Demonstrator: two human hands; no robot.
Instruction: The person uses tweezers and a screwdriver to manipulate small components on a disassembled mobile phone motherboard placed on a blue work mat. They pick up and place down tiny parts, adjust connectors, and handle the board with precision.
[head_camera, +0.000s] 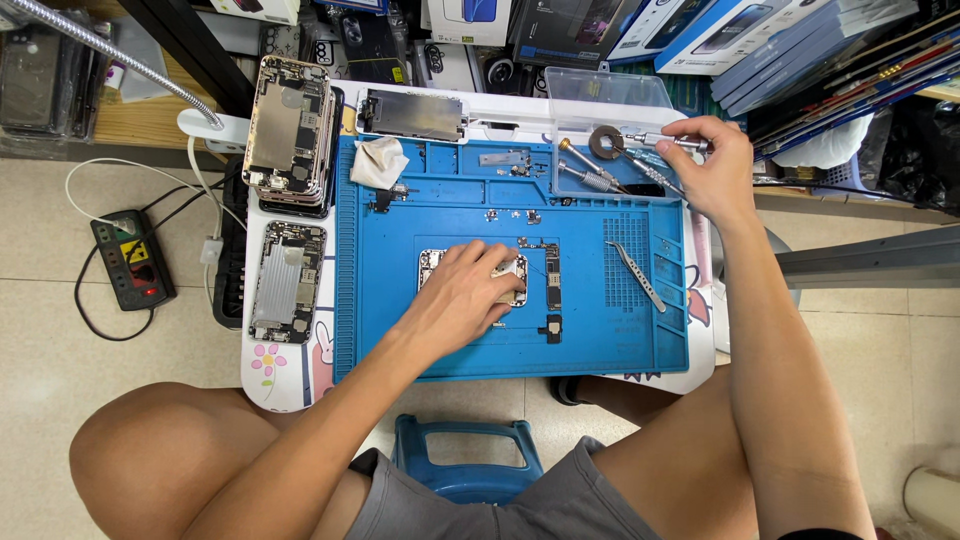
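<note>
My left hand (462, 296) lies flat on an opened phone housing (432, 262) in the middle of the blue work mat (600, 340), covering most of it. A narrow circuit board (553, 277) lies just right of that hand. My right hand (712, 166) is up at the mat's far right corner, its fingers closed on a silver screwdriver (660, 142) over a clear plastic box (610, 100). More screwdrivers (585, 165) and a ring of tape (605, 141) lie in that box.
Metal tweezers (636, 273) lie on the mat's right side. Stripped phone housings (290, 130) are stacked at the left, another housing (287, 282) below them. A white cloth (378, 160), a screen panel (412, 113), a power strip (132, 258) and a blue stool (468, 455) are around.
</note>
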